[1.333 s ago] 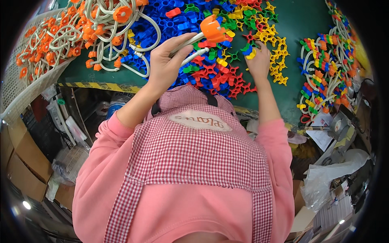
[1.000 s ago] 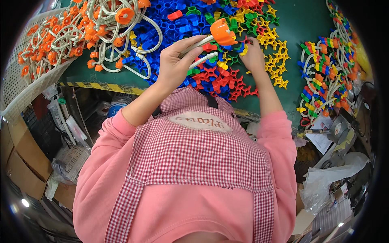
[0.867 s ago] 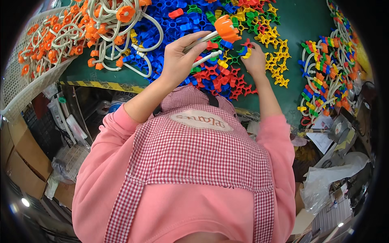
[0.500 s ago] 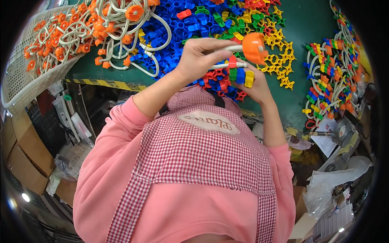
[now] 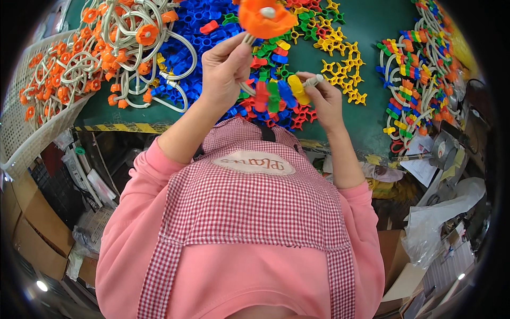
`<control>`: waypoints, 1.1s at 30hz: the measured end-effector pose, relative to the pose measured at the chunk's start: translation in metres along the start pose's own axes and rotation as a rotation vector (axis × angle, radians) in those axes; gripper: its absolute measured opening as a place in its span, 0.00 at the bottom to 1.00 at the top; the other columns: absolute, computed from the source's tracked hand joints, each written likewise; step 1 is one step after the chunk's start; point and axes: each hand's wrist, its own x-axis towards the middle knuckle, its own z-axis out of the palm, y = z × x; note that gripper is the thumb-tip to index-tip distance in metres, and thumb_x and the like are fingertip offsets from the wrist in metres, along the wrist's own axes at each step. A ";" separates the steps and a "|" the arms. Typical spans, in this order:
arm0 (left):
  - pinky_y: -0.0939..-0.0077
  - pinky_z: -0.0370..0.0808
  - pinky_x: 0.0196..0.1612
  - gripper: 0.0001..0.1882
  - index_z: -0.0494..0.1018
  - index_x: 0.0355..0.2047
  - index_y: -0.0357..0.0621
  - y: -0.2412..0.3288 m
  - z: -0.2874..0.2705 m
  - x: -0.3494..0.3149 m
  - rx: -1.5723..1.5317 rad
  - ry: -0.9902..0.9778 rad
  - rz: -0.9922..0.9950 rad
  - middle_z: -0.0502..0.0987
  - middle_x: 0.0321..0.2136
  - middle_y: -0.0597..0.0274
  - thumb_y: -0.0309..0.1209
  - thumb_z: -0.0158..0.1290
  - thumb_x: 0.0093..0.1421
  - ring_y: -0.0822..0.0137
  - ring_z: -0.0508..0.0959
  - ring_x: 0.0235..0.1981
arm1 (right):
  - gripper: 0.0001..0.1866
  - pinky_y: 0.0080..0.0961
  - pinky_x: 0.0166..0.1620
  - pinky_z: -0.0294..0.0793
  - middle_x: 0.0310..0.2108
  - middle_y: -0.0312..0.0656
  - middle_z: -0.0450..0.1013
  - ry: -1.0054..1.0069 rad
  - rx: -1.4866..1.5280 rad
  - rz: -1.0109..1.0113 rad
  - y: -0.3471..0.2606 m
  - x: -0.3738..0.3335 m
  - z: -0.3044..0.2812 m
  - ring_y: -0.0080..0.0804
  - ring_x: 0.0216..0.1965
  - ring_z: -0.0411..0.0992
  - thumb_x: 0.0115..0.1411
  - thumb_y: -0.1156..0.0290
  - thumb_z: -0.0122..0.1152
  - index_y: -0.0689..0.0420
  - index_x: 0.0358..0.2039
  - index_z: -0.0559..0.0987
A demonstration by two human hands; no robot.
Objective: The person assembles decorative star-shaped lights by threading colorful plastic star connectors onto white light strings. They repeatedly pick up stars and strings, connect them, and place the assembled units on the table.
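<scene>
My left hand (image 5: 227,72) is closed on a whitish cord just below an orange flower-shaped plastic piece (image 5: 255,22), which stands above the fingers. The cord runs right through a row of plastic pieces: red (image 5: 262,97), green (image 5: 273,97), blue (image 5: 287,94) and yellow (image 5: 298,89). At its other end a white tip (image 5: 314,80) sticks out past the yellow piece. The fingers of my right hand (image 5: 325,103) pinch around this end, beside the yellow piece. Both hands are above loose red pieces (image 5: 304,116) at the near edge of the green table.
A white basket (image 5: 21,127) of cords with orange pieces (image 5: 58,80) stands at the left. Blue pieces (image 5: 180,53) are heaped behind my left hand, and yellow ones (image 5: 345,74) lie farther right. Cords strung with coloured pieces (image 5: 411,90) lie along the table's right side.
My left hand has shifted left, swinging the orange piece up and left. Green, blue and yellow pieces, earlier at my right fingers, now sit along the cord beside the red one.
</scene>
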 end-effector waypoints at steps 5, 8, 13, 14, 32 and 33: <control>0.84 0.56 0.16 0.12 0.71 0.44 0.44 -0.011 0.027 0.012 -0.033 0.094 0.002 0.61 0.14 0.71 0.32 0.48 0.62 0.78 0.59 0.13 | 0.09 0.19 0.37 0.71 0.32 0.35 0.73 0.125 -0.105 -0.016 0.008 0.009 -0.010 0.21 0.29 0.70 0.58 0.73 0.56 0.62 0.39 0.76; 0.72 0.68 0.43 0.23 0.67 0.53 0.42 -0.027 0.028 0.025 0.654 -0.005 0.304 0.69 0.43 0.59 0.35 0.54 0.58 0.64 0.70 0.40 | 0.12 0.22 0.32 0.71 0.32 0.42 0.73 0.441 0.409 -0.170 0.006 0.024 -0.055 0.26 0.28 0.70 0.65 0.65 0.44 0.61 0.36 0.73; 0.60 0.69 0.44 0.26 0.64 0.55 0.42 -0.023 -0.008 0.082 1.383 0.211 0.769 0.72 0.41 0.52 0.29 0.53 0.54 0.48 0.69 0.45 | 0.14 0.30 0.41 0.76 0.36 0.52 0.70 1.262 0.558 -0.392 0.085 0.007 -0.361 0.40 0.35 0.71 0.66 0.69 0.37 0.68 0.39 0.68; 0.60 0.69 0.45 0.27 0.63 0.55 0.39 -0.024 -0.020 0.094 1.445 0.234 0.763 0.72 0.41 0.49 0.29 0.53 0.54 0.47 0.70 0.45 | 0.15 0.32 0.44 0.75 0.39 0.53 0.68 1.187 0.568 -0.359 0.085 0.013 -0.360 0.42 0.39 0.70 0.66 0.69 0.37 0.70 0.42 0.66; 0.63 0.68 0.34 0.08 0.73 0.36 0.47 0.032 -0.052 0.015 1.715 -0.451 0.088 0.74 0.23 0.58 0.30 0.51 0.55 0.56 0.73 0.29 | 0.29 0.47 0.63 0.45 0.65 0.48 0.44 0.209 -1.085 -0.191 -0.003 0.269 -0.035 0.52 0.64 0.45 0.56 0.49 0.53 0.43 0.58 0.66; 0.64 0.68 0.35 0.07 0.73 0.35 0.47 0.037 -0.059 0.015 1.754 -0.431 0.157 0.74 0.22 0.60 0.30 0.51 0.55 0.57 0.74 0.28 | 0.29 0.44 0.61 0.50 0.62 0.46 0.50 0.180 -1.076 -0.330 0.003 0.273 -0.041 0.49 0.61 0.50 0.55 0.50 0.55 0.44 0.56 0.67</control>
